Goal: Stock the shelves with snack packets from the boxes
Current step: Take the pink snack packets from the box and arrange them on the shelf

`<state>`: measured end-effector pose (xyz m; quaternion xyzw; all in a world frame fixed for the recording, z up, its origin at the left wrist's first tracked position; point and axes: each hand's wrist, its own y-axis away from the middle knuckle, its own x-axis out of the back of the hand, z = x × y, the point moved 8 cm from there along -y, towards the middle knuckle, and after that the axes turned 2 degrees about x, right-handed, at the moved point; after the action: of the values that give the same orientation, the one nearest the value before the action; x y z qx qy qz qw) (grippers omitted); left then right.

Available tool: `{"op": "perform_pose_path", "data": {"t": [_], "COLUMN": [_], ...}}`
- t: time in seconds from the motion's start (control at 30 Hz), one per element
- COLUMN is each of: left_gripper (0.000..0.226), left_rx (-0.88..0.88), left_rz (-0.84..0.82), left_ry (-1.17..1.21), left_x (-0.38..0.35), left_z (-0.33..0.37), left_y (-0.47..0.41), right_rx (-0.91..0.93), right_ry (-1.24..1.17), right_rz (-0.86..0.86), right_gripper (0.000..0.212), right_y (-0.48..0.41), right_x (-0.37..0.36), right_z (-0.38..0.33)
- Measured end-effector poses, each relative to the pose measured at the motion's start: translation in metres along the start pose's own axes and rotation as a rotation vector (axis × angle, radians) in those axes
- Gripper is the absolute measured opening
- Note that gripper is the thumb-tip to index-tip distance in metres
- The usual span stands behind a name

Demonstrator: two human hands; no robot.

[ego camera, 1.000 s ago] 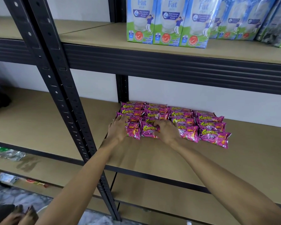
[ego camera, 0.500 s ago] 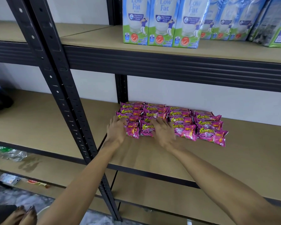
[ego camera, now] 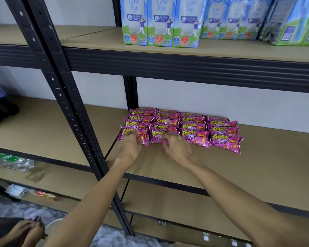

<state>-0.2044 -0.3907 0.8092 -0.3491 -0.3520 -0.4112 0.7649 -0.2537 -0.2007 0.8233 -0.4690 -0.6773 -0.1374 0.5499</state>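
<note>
- Packets [ego camera: 182, 127] are found on the middle shelf [ego camera: 257, 172], laid flat in four columns near the rear wall. Each is overlapped by the one in front and labels are faced outward, judged to be for display.
- The left hand [ego camera: 130, 148] is laid on the front packet of the leftmost column. Its fingers are spread and lightly bent, with nothing pinched, though blur is noted.
- The right hand [ego camera: 177, 148] is held at the front edge of the second column, fingers apart and loosely curled. No grip is seen.
- Step judged: the front row is being squared into line.
- Cartons [ego camera: 161, 24] are stood upright on the shelf above.
</note>
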Motion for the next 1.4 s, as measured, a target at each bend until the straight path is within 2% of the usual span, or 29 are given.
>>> {"op": "perform_pose_path", "data": {"t": [0.2,0.37,0.57,0.67,0.8,0.87,1.0,1.2,1.33,1.4], "left_gripper": [0.008,0.008,0.030,0.034,0.035,0.035,0.031,0.036,0.035,0.036], "left_rx": [-0.051,-0.154,-0.198,-0.249,-0.293,-0.286,-0.271,-0.228,-0.215,-0.223], "left_rz": [0.020,-0.059,-0.156,-0.185,-0.289,-0.340,-0.504,-0.784,-0.939,-0.961], "left_ry": [0.020,0.033,0.078,0.090,0.126,0.134,0.112,0.098,0.040,0.024], "left_x": [-0.008,-0.033,-0.079,-0.102,-0.132,-0.148,-0.179,-0.225,-0.250,-0.262], "left_z": [0.059,0.132,0.206,0.242,0.272,0.277,0.271,0.228,0.190,0.175], "left_y": [0.029,0.068,0.129,0.166,0.223,0.247,0.296,0.350,0.388,0.403], "right_rx": [-0.024,-0.093,-0.154,-0.136,-0.114,-0.132,-0.165,-0.357,-0.491,-0.532], "right_ry": [-0.078,-0.130,-0.188,-0.256,-0.297,-0.297,-0.309,-0.356,-0.323,-0.351], "right_rz": [0.017,0.036,0.056,0.043,0.042,0.051,-0.037,-0.103,-0.247,-0.313], "right_gripper": [0.026,0.016,0.022,0.028,0.026,0.025,0.030,0.027,0.031,0.031], "right_y": [0.034,0.079,0.156,0.201,0.260,0.287,0.335,0.401,0.454,0.476], "right_x": [0.027,0.059,0.102,0.120,0.133,0.129,0.101,0.053,-0.002,-0.029], "right_z": [0.027,0.067,0.120,0.145,0.173,0.187,0.201,0.213,0.215,0.214]}}
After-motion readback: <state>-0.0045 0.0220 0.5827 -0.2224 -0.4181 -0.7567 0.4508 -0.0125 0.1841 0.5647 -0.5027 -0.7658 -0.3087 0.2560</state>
